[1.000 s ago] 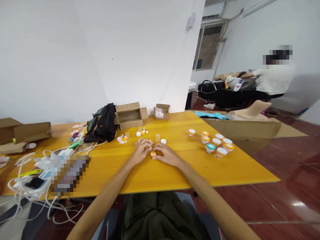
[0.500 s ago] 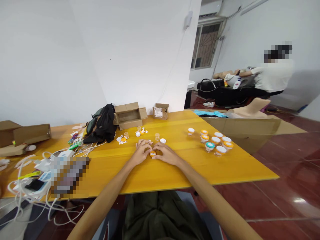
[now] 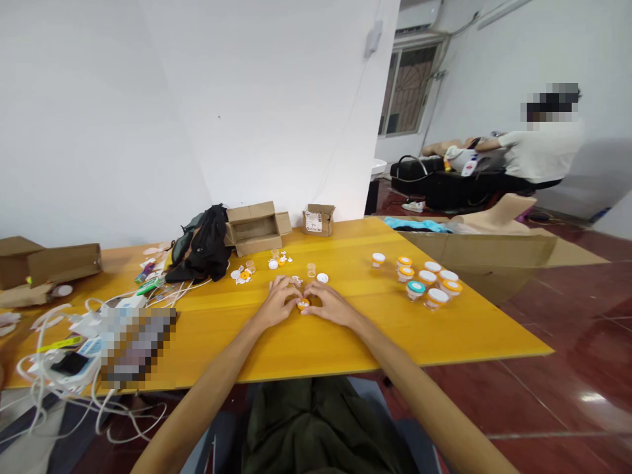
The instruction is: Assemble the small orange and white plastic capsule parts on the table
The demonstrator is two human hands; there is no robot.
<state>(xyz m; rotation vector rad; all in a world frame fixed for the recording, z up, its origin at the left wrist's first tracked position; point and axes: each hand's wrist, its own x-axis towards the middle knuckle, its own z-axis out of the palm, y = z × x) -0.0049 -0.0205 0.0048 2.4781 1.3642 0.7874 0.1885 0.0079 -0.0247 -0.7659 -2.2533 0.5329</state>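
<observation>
Between my two hands, just above or on the yellow table (image 3: 340,342), is a small orange lid (image 3: 303,305) with white on its top. My left hand (image 3: 280,301) grips it from the left with curled fingers, and my right hand (image 3: 328,303) pinches its right side. Small white pieces (image 3: 297,280) lie just beyond my fingertips. A clear little cup (image 3: 311,270) stands behind my hands, with a white ring-like lid (image 3: 322,278) beside it.
Several lidded jars (image 3: 426,276) stand at the right. Loose lids and parts (image 3: 243,274) lie left of my hands. A black backpack (image 3: 202,247), an open carton (image 3: 254,230) and a small box (image 3: 318,220) line the back. Cables (image 3: 54,388) clutter the left. A person (image 3: 543,148) sits far right.
Both hands keep hold of the orange lid in nearly the same place. The whole view has shifted very slightly; nothing else has visibly moved on the table.
</observation>
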